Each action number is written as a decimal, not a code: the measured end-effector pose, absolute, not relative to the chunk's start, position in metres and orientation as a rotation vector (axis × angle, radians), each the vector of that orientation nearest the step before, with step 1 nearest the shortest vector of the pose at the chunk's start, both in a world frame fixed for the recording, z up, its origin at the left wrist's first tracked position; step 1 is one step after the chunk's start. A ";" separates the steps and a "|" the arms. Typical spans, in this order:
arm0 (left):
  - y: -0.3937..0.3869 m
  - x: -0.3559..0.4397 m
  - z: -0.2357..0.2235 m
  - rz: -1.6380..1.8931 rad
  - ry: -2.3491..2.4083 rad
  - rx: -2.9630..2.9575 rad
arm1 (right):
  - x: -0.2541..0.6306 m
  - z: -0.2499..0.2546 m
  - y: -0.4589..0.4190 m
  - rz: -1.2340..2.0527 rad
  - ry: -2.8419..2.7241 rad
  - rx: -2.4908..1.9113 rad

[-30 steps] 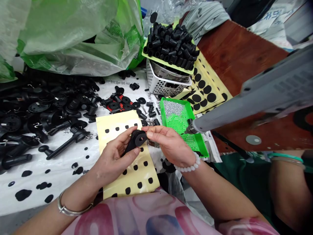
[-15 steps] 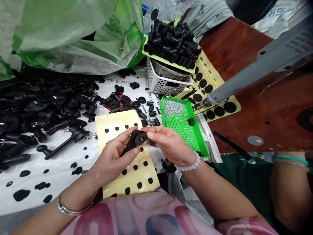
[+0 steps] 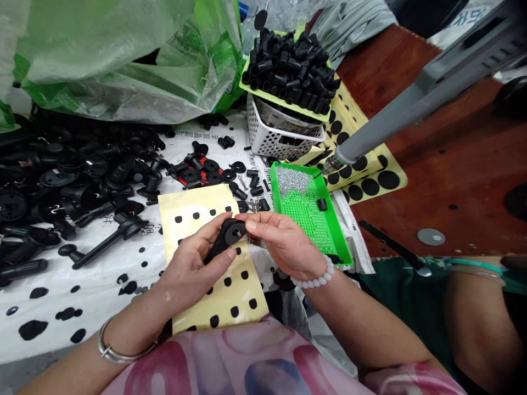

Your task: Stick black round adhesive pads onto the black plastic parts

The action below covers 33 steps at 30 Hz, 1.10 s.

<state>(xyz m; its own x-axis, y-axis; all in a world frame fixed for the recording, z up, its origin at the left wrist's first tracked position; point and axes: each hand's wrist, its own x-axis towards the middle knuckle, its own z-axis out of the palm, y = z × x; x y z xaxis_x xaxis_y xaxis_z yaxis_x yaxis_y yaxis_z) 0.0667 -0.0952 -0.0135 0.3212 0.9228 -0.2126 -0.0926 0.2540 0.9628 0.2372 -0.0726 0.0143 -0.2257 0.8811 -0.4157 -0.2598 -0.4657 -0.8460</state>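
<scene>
My left hand (image 3: 193,263) is closed around a black plastic part (image 3: 228,236) with a round head, held over a yellow backing sheet (image 3: 206,208) dotted with small black pads. My right hand (image 3: 282,241) pinches the round head of the same part from the right, thumb and forefinger pressed on it. Both hands meet at the part, just left of a green tray (image 3: 329,230) holding a heap of small silver screws.
A pile of black plastic parts (image 3: 61,175) covers the left. A white basket (image 3: 274,140) carries a tray of black tubes (image 3: 290,63). A grey electric screwdriver (image 3: 411,99) hangs from the right above yellow sheets of black discs (image 3: 362,181). Another person's arm (image 3: 473,307) is at right.
The grey screwdriver has swung up and away from the green tray toward the right. My hands and the black part have hardly moved.
</scene>
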 end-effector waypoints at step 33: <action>-0.089 0.072 -0.006 0.888 1.186 1.068 | 0.221 0.004 -0.076 1.283 -1.177 -1.396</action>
<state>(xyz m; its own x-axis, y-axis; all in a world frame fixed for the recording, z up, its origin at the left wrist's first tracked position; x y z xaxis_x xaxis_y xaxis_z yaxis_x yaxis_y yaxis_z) 0.0718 -0.0895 -0.0065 0.1750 0.9462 -0.2723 0.0052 0.2756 0.9612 0.2215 -0.0760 0.0043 0.0179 0.9863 -0.1643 0.0788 -0.1652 -0.9831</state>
